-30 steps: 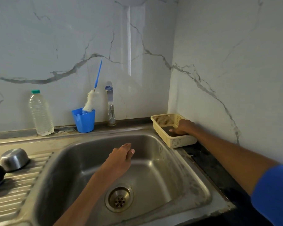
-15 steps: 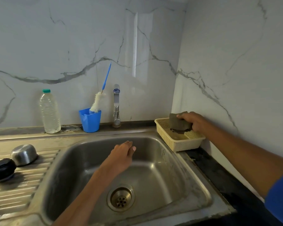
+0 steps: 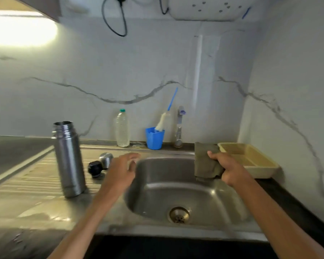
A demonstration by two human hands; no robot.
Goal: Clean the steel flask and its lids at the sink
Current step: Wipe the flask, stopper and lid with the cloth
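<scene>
**The scrub pad is out of the basket and now over the sink**

One second ago the right hand (image 3: 230, 170) was reaching down into the yellow basket (image 3: 258, 161) at the right corner of the counter. Half a second ago it was lifting a dark pad from it. Now this hand grips the grey-green scrub pad (image 3: 206, 161) with curled fingers and holds it above the right edge of the sink (image 3: 157, 195), clear of the basket. The pad hangs loosely below the fist.

The left hand (image 3: 123, 169) holds nothing; its fingers are relaxed and a little spread. Before, it hung over the middle of the basin. Now it is at the left rim of the sink, close to the lids. It is blurred, so I think it is moving.

The view has also widened, so the steel flask (image 3: 68, 159) now shows. It stands upright and open on the draining board, well left of the sink. The black lid (image 3: 95, 168) and the steel cap (image 3: 106, 159) lie between the flask and the left hand, touching each other or nearly so.

In my judgement the cleaning itself has not started: the tool is fetched, the tap (image 3: 180, 126) gives no water that I can see, and the left hand probably goes to take a lid or the flask next.
</scene>
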